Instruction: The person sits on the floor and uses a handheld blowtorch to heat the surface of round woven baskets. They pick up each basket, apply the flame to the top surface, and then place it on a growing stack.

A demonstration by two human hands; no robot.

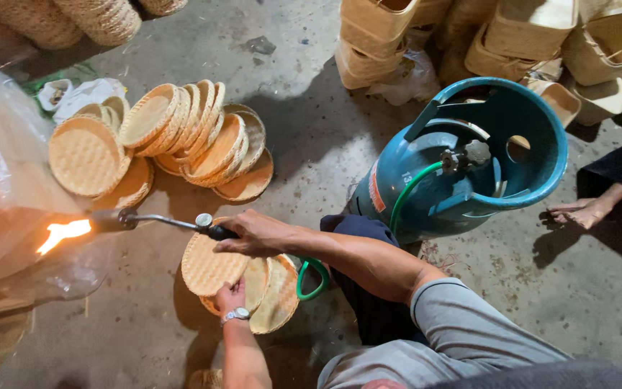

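Looks like early-to-mid going: right hand [253, 234] is clamped on the lit torch [120, 220], left hand [230, 295] grips one tray [210, 265] off the small stack [275, 295] at the knees, with a big pile [181, 137] lying beyond.

Basket workshop: stacked woven trays [188, 133], concrete floor [311, 122].
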